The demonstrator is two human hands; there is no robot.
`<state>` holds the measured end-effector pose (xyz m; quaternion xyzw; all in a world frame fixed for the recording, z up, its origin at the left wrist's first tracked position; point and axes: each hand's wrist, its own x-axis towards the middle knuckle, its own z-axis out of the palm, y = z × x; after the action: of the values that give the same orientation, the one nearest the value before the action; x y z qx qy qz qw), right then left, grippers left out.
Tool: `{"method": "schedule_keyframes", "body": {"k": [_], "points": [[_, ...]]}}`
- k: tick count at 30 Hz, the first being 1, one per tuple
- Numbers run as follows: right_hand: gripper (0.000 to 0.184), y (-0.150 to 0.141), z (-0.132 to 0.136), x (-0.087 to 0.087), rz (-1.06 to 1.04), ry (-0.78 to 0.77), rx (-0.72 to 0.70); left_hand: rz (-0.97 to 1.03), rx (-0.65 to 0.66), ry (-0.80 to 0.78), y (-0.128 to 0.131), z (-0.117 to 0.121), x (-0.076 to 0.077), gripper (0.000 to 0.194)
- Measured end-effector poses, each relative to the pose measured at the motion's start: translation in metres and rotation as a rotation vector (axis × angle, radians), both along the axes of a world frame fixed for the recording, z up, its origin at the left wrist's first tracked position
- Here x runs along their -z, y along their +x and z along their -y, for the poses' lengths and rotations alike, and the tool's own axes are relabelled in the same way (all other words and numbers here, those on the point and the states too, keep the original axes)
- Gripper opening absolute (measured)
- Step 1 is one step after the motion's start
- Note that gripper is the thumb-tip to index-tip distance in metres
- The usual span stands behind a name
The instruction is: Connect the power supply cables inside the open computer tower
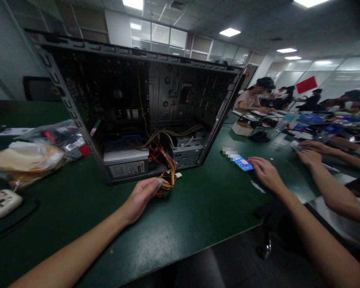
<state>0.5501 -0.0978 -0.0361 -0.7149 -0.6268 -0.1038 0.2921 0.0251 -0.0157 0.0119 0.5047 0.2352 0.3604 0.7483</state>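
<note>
An opened black computer case [225,108] stands on the green table with its inside facing me. Bundled power cables [170,170] in red, yellow and black spill out at the bottom, with a white connector [178,175] among them. My left hand [142,196] is closed on the cable bundle, thumb on top, just in front of the power supply [126,169]. To the right, a phone [244,163] with a lit blue screen lies on the table. My right hand [266,175] rests with its fingers stretched onto the phone's near end.
Plastic bags [48,148] and a white game controller-like device [3,204] lie at the left. A small box [242,128] sits beyond the phone. A neighbour's hands [312,152] are at the right; another person [252,100] sits farther back. The table's front edge [192,256] is near me.
</note>
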Motion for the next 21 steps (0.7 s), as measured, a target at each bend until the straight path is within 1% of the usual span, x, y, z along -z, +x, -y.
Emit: {"method": "schedule_keyframes", "body": {"k": [4,9,16,18,21], "points": [[0.044,-0.002,0.001,0.000,-0.045,-0.023,0.031,0.003,0.004,0.014,0.000,0.000,0.001,0.046],[0.044,-0.003,0.001,-0.001,-0.081,-0.005,0.061,-0.005,-0.008,-0.006,0.000,0.001,-0.001,0.048],[0.035,-0.010,0.010,-0.006,-0.095,0.078,0.133,-0.002,-0.008,-0.012,-0.001,0.001,-0.001,0.046],[0.036,-0.013,0.012,-0.007,-0.097,0.067,0.122,0.000,-0.008,-0.012,-0.001,0.001,-0.001,0.046],[0.040,-0.015,0.011,-0.008,-0.111,0.003,0.092,-0.001,-0.004,-0.002,-0.001,0.000,0.001,0.046]]}}
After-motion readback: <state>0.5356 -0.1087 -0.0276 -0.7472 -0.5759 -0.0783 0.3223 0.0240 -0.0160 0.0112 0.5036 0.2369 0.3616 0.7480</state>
